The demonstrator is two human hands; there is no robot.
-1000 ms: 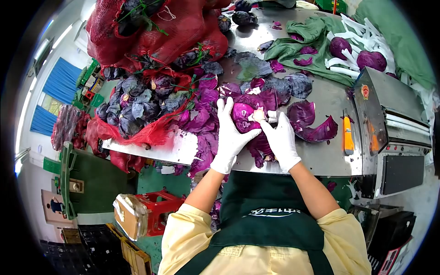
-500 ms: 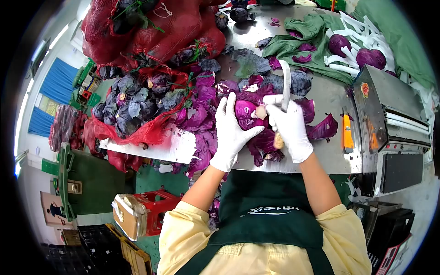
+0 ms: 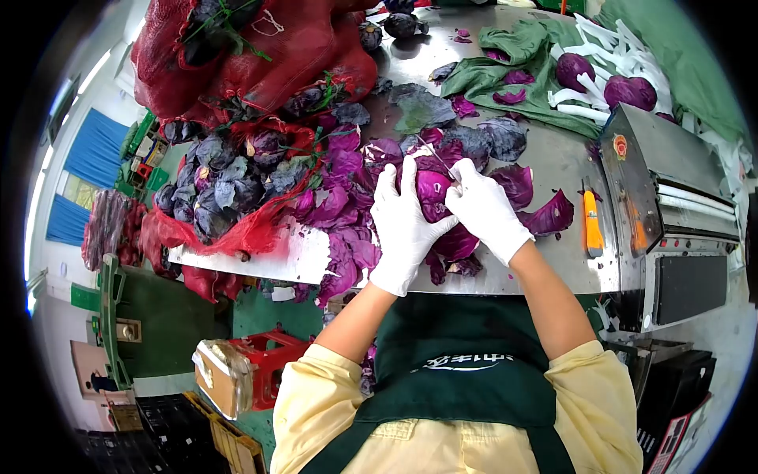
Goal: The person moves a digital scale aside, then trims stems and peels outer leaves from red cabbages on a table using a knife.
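A red cabbage [image 3: 432, 188] with a glossy purple surface sits among loose leaves on the metal table. My left hand [image 3: 404, 229], in a white glove, grips its left and near side, thumb and fingers curved around it. My gloved right hand [image 3: 487, 207] is closed on a knife [image 3: 437, 153], at the cabbage's upper right. Only the thin, edge-on blade shows, slanting up and left over the cabbage; the handle is hidden in the fist. Loose purple leaves [image 3: 547, 216] lie right of my right hand, and more leaves [image 3: 335, 207] are heaped left of my left hand.
An open red mesh sack [image 3: 237, 235] of dark cabbages stands at left, with fuller sacks [image 3: 264, 67] behind. To the right lie an orange utility knife [image 3: 592, 225] and a metal machine [image 3: 671, 178]. Peeled cabbages [image 3: 630, 93] rest on white foam strips beside green cloth [image 3: 509, 59].
My right hand has swung left and turned, bringing the knife from upright down across the top of the cabbage. My left hand stays on the cabbage. The view has shifted slightly.
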